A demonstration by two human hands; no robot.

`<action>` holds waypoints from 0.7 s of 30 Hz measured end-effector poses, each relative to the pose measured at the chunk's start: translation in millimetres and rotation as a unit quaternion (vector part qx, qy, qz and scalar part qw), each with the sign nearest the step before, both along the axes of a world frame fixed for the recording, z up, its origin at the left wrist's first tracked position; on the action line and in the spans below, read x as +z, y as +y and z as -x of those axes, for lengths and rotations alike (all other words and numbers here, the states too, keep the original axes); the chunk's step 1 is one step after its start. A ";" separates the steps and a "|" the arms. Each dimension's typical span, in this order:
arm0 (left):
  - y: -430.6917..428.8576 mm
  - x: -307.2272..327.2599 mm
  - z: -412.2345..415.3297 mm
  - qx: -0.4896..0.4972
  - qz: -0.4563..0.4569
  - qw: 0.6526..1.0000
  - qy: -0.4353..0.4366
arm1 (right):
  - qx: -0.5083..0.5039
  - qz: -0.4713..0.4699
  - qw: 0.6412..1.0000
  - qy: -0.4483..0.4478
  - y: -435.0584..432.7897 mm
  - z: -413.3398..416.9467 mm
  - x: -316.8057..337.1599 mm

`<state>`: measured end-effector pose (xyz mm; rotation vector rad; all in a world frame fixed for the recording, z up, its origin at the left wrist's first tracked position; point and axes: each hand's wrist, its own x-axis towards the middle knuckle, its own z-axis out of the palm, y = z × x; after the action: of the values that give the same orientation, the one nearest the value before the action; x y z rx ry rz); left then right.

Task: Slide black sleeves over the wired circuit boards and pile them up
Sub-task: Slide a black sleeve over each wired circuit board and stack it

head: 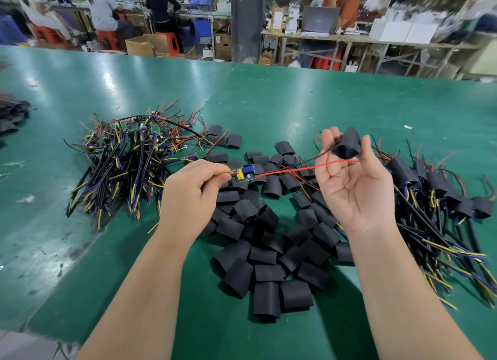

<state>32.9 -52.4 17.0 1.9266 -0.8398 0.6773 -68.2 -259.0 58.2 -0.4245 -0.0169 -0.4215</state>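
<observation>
Black sleeve pinched in my right hand, thumb against fingertips. My left hand pinches the circuit board at its own fingertips, facing the right palm. Its red wire seems to run under the sleeve, not through it, so pulling could jam the board.

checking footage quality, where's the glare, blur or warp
Head view: lamp glare streaks the green table at left; the sleeved pile far right smears; its far edge bends; circuit board in the left hand and black sleeve in the right hand are sharp.
</observation>
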 end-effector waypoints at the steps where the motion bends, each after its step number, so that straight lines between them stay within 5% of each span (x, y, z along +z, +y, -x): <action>1: 0.5 0.1 -0.1 0.001 -0.001 1.000 0.001 | 0.001 0.005 1.000 -0.002 0.6 0.7 0.6; 12: -2.5 2.3 2.6 0.002 0.043 0.999 -0.016 | -0.024 -0.001 0.997 0.074 -1.1 -4.7 -3.2; 17: -5.5 0.8 5.2 -0.019 0.018 1.000 -0.009 | -0.039 -0.108 0.993 0.022 -2.5 -4.7 0.9; 21: -5.1 0.1 4.5 -0.014 0.014 1.000 -0.003 | -0.015 -0.097 0.995 0.007 -2.2 -3.9 0.4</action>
<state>28.4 -57.5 17.1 1.8853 -0.8551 0.6756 -64.3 -261.2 58.6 -0.2365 0.0427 -0.4447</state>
